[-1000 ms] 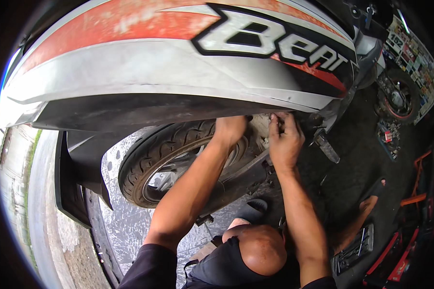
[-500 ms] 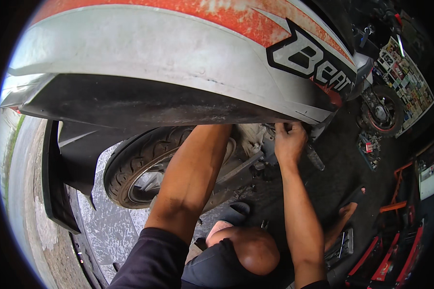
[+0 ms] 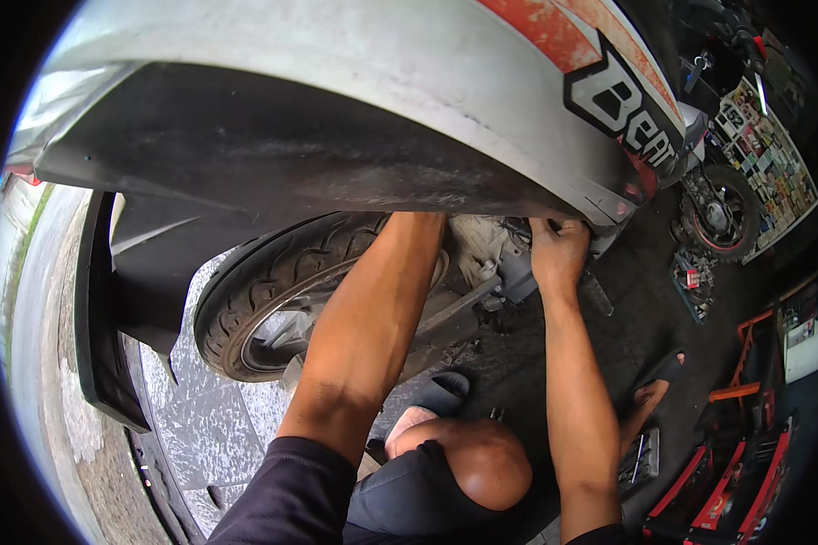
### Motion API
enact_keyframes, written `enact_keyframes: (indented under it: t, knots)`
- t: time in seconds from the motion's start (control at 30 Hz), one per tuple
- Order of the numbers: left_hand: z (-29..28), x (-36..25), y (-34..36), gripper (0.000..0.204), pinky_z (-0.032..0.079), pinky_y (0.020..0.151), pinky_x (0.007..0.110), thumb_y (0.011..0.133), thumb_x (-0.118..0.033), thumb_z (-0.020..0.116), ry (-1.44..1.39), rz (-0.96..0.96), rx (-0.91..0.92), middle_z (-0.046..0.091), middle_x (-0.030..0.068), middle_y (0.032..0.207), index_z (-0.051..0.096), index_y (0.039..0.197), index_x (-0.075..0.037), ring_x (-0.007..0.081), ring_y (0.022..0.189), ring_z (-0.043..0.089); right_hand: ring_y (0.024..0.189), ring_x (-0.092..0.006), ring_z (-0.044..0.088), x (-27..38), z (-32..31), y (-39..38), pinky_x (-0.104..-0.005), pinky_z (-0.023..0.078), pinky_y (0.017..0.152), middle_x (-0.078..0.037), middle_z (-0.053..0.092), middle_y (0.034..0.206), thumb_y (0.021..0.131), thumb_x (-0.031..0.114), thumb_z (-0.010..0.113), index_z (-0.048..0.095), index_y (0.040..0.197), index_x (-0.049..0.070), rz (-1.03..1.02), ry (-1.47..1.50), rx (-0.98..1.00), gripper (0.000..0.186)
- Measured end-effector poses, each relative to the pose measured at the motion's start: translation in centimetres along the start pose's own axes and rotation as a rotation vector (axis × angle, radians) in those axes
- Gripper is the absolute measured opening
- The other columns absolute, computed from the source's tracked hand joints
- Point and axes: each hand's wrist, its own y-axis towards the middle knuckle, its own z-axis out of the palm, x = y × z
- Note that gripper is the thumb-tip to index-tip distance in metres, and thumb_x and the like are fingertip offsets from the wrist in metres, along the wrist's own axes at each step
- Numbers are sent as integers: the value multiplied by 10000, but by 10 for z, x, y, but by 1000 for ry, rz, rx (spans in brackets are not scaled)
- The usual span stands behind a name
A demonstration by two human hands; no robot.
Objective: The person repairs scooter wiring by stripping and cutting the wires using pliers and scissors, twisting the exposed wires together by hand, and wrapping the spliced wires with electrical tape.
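Above my hands hangs the white and orange side panel of a scooter, with its dark lower panel along the bottom. My left forearm reaches up beneath that dark panel, past the rear tyre; the hand itself is hidden behind it. At the panel's lower front corner is my right hand, its fingers bent and closed at the edge. What they grip is hidden by the fingers and the panel. Between the arms a grey, dirty engine part shows.
A black mudguard sticks down at the left. My bent knee and a dark sandal are below. To the right lie a tool tray and a red toolbox. Another motorcycle's wheel stands farther back.
The panel and mudguard sit higher in view, and more of the dark lower panel shows. My right hand is slightly higher and farther right, still closed at the edge. My left hand stays hidden.
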Motion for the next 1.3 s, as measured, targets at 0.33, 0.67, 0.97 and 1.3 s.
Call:
enact_keyframes:
  t: [0.33,0.67,0.97,1.3]
  knots:
    - [26,11,-27,257,506,971,520,953,-156,603,138,140,-84,718,263,1134,728,1124,-11,462,1088,659,992,-357,712,22,-9,-30,-428,531,882,-169,750,1013,913,169,747,774,1056,20,-399,-430,-102,208]
    - [-11,-21,-102,266,519,923,491,920,-61,604,207,73,326,693,272,1154,686,1165,-2,478,1091,637,950,-244,782,23,42,-80,-322,579,826,-195,778,1054,963,102,715,773,1130,-6,7,-6,-118,207]
    - [-18,-28,-108,177,563,821,486,886,-62,666,50,146,484,737,225,951,735,1041,-10,434,914,704,894,-128,688,5,35,-96,-277,553,819,-77,758,998,970,58,720,734,1121,-37,181,341,-238,179]
    - [-11,-31,-113,169,577,767,401,886,-16,692,58,101,431,746,204,970,739,1048,2,369,895,746,747,-195,697,-18,20,-85,-317,547,688,-81,716,982,893,33,767,674,1165,10,30,-29,-212,288]
